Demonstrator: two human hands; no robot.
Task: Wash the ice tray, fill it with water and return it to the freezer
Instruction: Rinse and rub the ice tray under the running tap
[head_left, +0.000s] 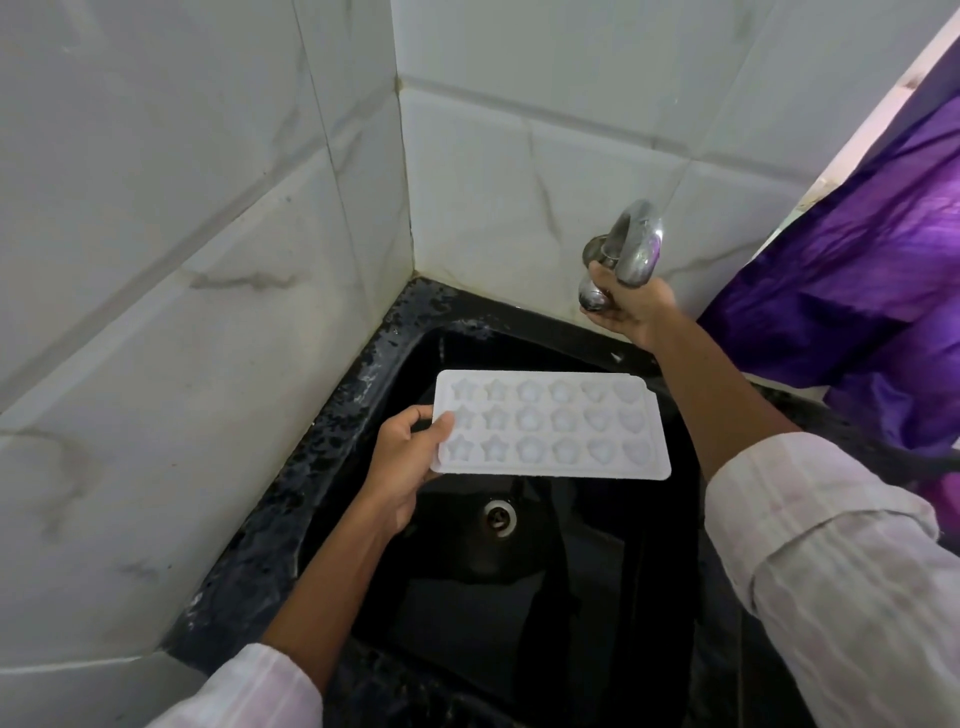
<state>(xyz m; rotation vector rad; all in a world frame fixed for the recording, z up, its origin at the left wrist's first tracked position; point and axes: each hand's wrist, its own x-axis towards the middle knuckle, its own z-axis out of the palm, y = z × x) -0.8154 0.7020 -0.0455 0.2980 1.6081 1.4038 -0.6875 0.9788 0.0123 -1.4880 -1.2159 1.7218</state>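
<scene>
my left hand (400, 462) pinches ice tray (550, 423) by left end, level over sink (363, 415), long axis left-right. right hand (631, 306) grips tap (631, 244), far right of tray; spout beyond tray's far right corner.

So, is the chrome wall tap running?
Looks off: no water falls from the chrome wall tap; the right hand grips its handle.

Light: soft, brightest at your right by the purple curtain (883, 260).
Sink (519, 597): black and dim.
Edges: your lens bends them.
</scene>
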